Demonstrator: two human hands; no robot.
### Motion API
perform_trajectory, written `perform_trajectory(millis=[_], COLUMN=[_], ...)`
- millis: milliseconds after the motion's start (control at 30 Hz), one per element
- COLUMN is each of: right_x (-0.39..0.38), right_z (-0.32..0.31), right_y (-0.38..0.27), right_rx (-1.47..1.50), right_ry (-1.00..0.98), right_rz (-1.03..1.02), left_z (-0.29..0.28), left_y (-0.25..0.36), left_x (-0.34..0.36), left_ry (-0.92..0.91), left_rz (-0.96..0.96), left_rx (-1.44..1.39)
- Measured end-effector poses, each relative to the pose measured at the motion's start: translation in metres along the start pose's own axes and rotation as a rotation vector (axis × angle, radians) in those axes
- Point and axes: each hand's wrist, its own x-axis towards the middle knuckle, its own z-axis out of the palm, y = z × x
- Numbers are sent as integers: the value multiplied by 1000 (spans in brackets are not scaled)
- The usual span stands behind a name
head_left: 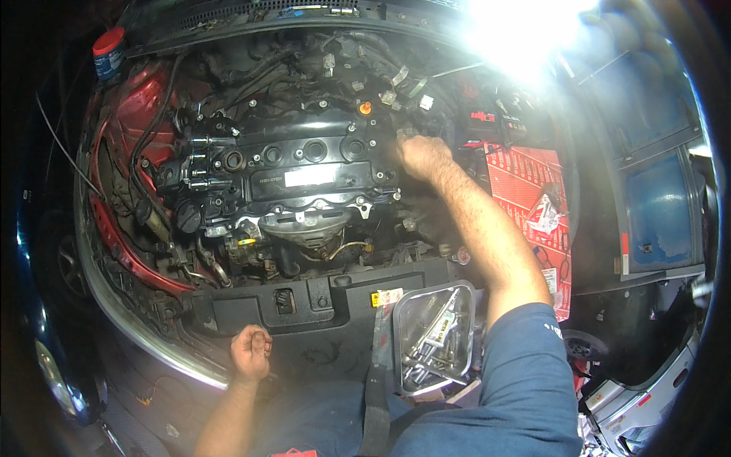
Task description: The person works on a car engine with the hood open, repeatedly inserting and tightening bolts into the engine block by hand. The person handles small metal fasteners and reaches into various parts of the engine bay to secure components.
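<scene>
My right hand [422,157] reaches to the right end of the engine with black valve cover [266,137], fingers bent around a part I cannot make out among connectors and hoses. An orange cap [365,108] stands just above it on the engine. My left hand [251,352] is held low over the front edge of the bay, by the black front panel [228,308], fingers curled; whatever they might hold is hidden. A clear tray [403,320] with metal tools and bolts [434,346] rests on the front panel, left of my right forearm.
A red-printed card [514,175] with small parts lies at the right, below the battery [495,114]. A red-lidded tub [108,55] sits at the back left. Bright light glares at the upper right, beside a blue-and-grey panel [659,209]. Other vehicles flank both sides.
</scene>
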Motion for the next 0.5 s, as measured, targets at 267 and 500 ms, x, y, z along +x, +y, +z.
perform_trajectory(millis=[267, 500], right_x=[-5, 2], right_z=[-6, -1], right_y=[-3, -1], right_rx=[29, -28], right_ry=[13, 15], right_rz=[16, -12], left_z=[0, -1], left_y=[0, -1], left_x=[1, 1], left_ry=[-5, -3], left_rz=[12, -5], left_rx=[4, 6])
